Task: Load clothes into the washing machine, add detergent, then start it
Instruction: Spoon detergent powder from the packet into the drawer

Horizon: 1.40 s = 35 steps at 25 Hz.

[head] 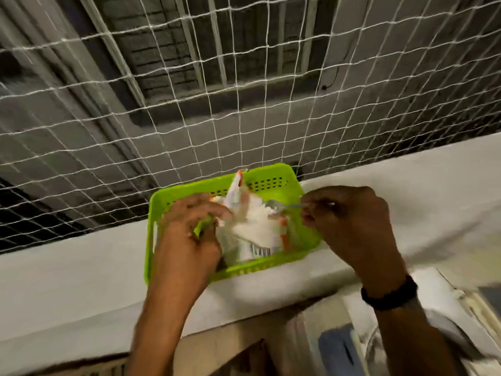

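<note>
A lime-green plastic basket (pixel 271 175) sits on a white ledge (pixel 81 275). Inside it lies an opened detergent packet (pixel 238 196) with white powder (pixel 257 226) showing. My left hand (pixel 187 234) grips the packet's left side and holds it apart. My right hand (pixel 349 221) pinches a metal spoon (pixel 282 207) whose bowl rests over the powder. The washing machine (pixel 433 308) shows at the bottom right, below the ledge, with blue cloth (pixel 339 348) visible near its opening. The picture is blurred.
A white rope net (pixel 244 90) stretches behind the ledge, with a grey wall and barred windows beyond it. A dark band circles my right wrist (pixel 390 294).
</note>
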{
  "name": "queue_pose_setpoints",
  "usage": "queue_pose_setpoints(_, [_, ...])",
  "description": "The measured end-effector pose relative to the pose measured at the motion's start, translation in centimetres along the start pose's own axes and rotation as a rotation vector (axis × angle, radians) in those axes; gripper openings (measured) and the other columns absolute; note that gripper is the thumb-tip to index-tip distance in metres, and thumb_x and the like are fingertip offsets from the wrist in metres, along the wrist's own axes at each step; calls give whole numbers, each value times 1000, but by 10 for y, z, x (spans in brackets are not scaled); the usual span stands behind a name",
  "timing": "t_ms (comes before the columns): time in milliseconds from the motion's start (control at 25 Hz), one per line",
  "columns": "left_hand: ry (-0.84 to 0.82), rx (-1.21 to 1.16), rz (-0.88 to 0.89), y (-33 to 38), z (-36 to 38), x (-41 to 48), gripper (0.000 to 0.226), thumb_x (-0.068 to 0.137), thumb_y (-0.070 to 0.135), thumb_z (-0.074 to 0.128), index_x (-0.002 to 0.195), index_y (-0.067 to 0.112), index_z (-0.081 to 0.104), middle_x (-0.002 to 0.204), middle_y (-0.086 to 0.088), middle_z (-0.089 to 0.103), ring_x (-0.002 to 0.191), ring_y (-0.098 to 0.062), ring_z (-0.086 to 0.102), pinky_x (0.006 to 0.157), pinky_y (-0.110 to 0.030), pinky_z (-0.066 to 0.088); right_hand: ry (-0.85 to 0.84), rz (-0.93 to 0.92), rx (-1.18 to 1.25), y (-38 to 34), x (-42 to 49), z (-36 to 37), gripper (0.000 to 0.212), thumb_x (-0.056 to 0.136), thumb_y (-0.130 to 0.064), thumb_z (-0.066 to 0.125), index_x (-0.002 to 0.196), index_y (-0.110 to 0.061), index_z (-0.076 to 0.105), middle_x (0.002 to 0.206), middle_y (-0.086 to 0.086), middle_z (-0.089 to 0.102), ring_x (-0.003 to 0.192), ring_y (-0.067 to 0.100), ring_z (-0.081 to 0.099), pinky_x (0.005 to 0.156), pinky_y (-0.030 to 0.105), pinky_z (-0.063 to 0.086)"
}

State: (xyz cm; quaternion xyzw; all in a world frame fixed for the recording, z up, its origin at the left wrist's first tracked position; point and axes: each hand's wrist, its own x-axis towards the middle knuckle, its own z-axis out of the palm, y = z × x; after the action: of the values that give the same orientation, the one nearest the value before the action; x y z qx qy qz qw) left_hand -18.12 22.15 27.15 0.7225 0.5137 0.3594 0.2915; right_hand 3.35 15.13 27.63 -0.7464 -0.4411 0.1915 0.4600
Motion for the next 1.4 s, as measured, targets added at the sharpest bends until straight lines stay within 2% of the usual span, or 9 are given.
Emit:
queue_pose_setpoints(120, [-173,205,-63,-4,2,6,56,82,-6,57,92,46,74,140,12,54,127,-12,52,102,-22,40,4,-101,-408,-11,13,20,33,69,-31,49,80,-22,79,79,5,76,73,33,70,71,40,57])
queue_pose_setpoints(280, [-368,380,-77,-4,-3,7,42,89,10,60,111,43,73,156,6,41,143,-17,40,110,-21,32,13,-229,-521,-17,20,35,48,70,-36,33,65,-14,75,65,9,70,54,35,62,56,37,55])
queue_pose_setpoints(360, [-428,385,-79,-4,-8,8,37,90,14,61,108,45,72,153,8,44,144,-13,37,108,-20,34,-50,-212,-556,-17,26,35,43,74,-36,38,67,-14,75,68,9,70,55,31,62,57,30,52])
queue_pose_setpoints(480, [-467,303,-95,-8,-11,10,37,87,8,67,88,45,71,136,12,56,127,-10,54,90,-10,42,-296,13,-498,-21,31,37,16,79,-26,62,82,-21,77,84,-1,73,74,19,66,66,21,46])
queue_pose_setpoints(560, [-445,260,-105,-15,-10,12,45,84,3,69,75,47,67,121,17,60,109,-5,59,76,3,35,-391,102,-384,-23,31,46,11,77,-18,67,78,-19,78,79,-1,75,77,18,70,73,25,54])
queue_pose_setpoints(760, [-403,239,-121,-20,-10,13,46,81,0,70,74,45,69,111,20,66,97,6,59,71,2,35,-466,144,-223,-16,30,62,19,79,-21,59,78,-14,77,77,5,74,77,25,71,76,38,58])
queue_pose_setpoints(1120, [-363,252,-140,-15,-8,13,36,83,8,74,81,44,77,116,33,57,91,27,47,74,12,26,-225,173,-166,-22,22,26,30,70,-32,50,82,-28,78,78,-6,76,69,14,73,74,38,60])
queue_pose_setpoints(1280, [-368,247,-124,-11,-8,8,37,85,9,73,86,46,77,119,28,60,98,6,58,80,3,32,-185,193,-147,-27,16,25,32,68,-32,49,82,-27,78,76,-7,76,66,14,72,71,38,60])
queue_pose_setpoints(1400, [-334,205,-117,-9,-12,5,44,85,4,72,85,48,76,117,31,59,101,7,59,83,2,35,-175,197,-147,-29,13,25,33,68,-32,48,81,-28,78,74,-8,76,66,14,73,71,38,60])
